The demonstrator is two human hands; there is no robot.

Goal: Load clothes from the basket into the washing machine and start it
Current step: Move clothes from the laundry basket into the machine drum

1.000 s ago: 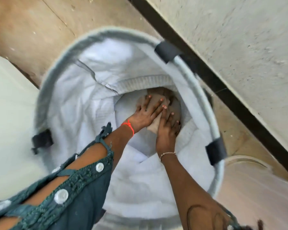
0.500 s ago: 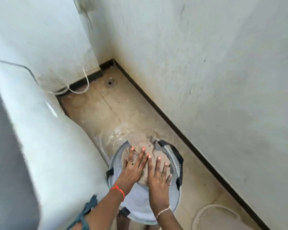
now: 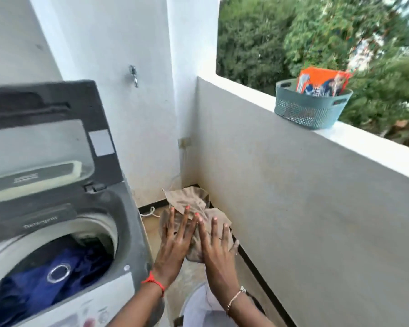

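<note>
Beside the washer, head view:
Cloth: a bunched brown cloth (image 3: 195, 210) is held up in the air, in front of the person.
Left hand (image 3: 172, 246): fingers spread wide and flat, pressed on the cloth's left side.
Right hand (image 3: 219, 252): also spread flat, pressed on the right side, so the cloth is squeezed between both.
Washing machine (image 3: 64, 232): lid up, blue clothes (image 3: 45, 286) already inside.
Way to go: the tub lies to the left and a bit lower; the left hand is nearer.
Basket (image 3: 198, 305): its white rim shows just below the wrists.
</note>
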